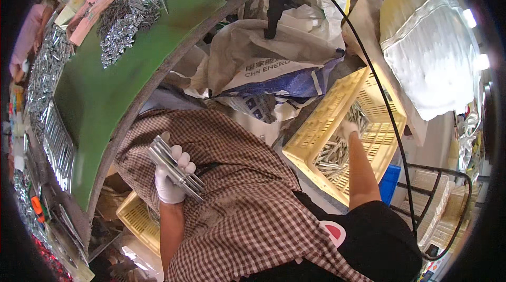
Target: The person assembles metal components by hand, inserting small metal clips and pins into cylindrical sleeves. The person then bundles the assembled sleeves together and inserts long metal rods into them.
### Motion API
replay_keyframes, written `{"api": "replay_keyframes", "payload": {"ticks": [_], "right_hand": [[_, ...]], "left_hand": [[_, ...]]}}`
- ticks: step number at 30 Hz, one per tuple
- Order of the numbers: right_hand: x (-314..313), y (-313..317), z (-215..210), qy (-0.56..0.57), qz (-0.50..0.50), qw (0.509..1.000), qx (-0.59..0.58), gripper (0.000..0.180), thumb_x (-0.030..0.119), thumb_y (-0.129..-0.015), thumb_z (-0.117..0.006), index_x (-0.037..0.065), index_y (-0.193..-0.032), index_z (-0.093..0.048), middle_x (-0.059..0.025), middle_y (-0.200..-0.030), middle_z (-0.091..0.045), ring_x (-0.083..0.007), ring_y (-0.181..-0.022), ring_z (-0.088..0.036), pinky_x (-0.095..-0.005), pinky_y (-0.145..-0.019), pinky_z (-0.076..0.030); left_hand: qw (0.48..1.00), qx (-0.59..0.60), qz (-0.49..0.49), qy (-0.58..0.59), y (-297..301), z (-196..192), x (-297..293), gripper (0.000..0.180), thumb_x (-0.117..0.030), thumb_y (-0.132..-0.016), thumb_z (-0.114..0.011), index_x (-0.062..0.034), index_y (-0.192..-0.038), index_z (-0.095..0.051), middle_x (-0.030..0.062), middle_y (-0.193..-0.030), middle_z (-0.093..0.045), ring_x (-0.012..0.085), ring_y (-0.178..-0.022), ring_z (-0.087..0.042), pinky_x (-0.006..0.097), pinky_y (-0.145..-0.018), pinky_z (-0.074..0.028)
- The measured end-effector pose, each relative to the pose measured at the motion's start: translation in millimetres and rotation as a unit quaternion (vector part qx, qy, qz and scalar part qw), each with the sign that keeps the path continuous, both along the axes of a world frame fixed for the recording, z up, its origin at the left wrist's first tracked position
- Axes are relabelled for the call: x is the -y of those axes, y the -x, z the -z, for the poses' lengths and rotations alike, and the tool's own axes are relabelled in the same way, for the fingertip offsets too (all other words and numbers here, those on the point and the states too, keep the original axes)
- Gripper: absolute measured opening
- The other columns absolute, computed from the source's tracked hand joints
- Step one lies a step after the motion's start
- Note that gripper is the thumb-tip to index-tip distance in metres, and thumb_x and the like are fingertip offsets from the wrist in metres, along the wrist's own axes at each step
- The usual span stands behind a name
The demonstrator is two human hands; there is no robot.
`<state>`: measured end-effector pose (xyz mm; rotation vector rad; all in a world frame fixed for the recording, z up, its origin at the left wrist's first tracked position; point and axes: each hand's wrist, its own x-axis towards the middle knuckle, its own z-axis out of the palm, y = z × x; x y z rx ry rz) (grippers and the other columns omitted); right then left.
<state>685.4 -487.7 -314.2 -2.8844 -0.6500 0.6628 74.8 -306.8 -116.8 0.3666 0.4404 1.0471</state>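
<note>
A bundle of metal rods [175,165] is gripped in the gloved left hand [171,176], fingers closed round it, over the checked apron [247,197]. The rods are judged stiff, fairly heavy together and slippery; a grip near the middle is advised. Farther off, the right hand [348,128] is sunk among more rods [332,155] in the yellow crate [316,124]; its fingers are hidden, so whether anything is held cannot be told. The green table [105,92] beyond is bent by the lens
</note>
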Motion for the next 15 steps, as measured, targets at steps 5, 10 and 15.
{"api": "replay_keyframes", "payload": {"ticks": [5, 10, 15], "right_hand": [[-25.5, 81.1, 29.9, 0.145, 0.208, 0.930, -0.267, 0.042, 0.041, -0.082, -0.069, 0.002, -0.100, -0.071, -0.0157, -0.105, -0.070, -0.0317, -0.094, -0.067, -0.0395, -0.081, -0.053], [-17.5, 74.5, 66.2, 0.166, 0.000, 0.980, -0.112, 0.054, 0.043, -0.085, -0.063, 0.001, -0.119, -0.064, -0.0201, -0.118, -0.065, -0.0329, -0.101, -0.064, -0.0433, -0.086, -0.050], [7.6, -7.5, 70.1, 0.225, -0.285, 0.917, 0.165, 0.039, 0.042, -0.089, -0.059, 0.008, -0.106, -0.070, -0.0217, -0.110, -0.067, -0.0309, -0.108, -0.064, -0.0411, -0.089, -0.051]], "left_hand": [[0.999, -0.035, -0.032, -0.001, 4.6, -10.1, 13.0, 0.080, -0.030, -0.083, -0.074, -0.0130, -0.147, -0.030, -0.0007, -0.089, -0.040, 0.0118, -0.077, -0.042, 0.029, -0.068, -0.042], [0.999, 0.021, -0.040, 0.018, -1.8, -13.4, 13.7, 0.071, -0.023, -0.086, -0.072, -0.0135, -0.146, -0.035, -0.0025, -0.087, -0.040, 0.0097, -0.076, -0.042, 0.028, -0.067, -0.040], [0.997, -0.053, -0.038, 0.029, 6.4, -0.9, 17.1, 0.076, -0.030, -0.083, -0.074, -0.0163, -0.146, -0.034, -0.0007, -0.094, -0.048, 0.0139, -0.081, -0.048, 0.032, -0.071, -0.045]]}}
